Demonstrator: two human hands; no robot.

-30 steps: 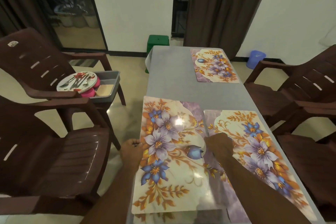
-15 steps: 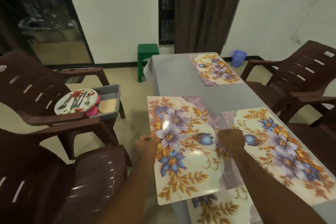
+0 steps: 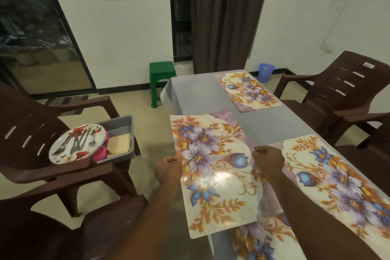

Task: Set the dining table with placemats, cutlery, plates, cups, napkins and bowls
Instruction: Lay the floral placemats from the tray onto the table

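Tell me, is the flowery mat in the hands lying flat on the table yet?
Not yet. The placemat is held by the left hand and right hand, and its left and near edges overhang the table.

Both hands hold a floral placemat [image 3: 213, 167] above the grey table [image 3: 196, 95]: left hand [image 3: 168, 168] grips its left edge, right hand [image 3: 268, 159] its right edge. Two more placemats lie on the table: one near right [image 3: 341, 179], one far right [image 3: 248, 91]. A grey tray [image 3: 124, 131] holding a plate [image 3: 78, 143] with cutlery [image 3: 80, 142] rests on the left chair [image 3: 31, 133].
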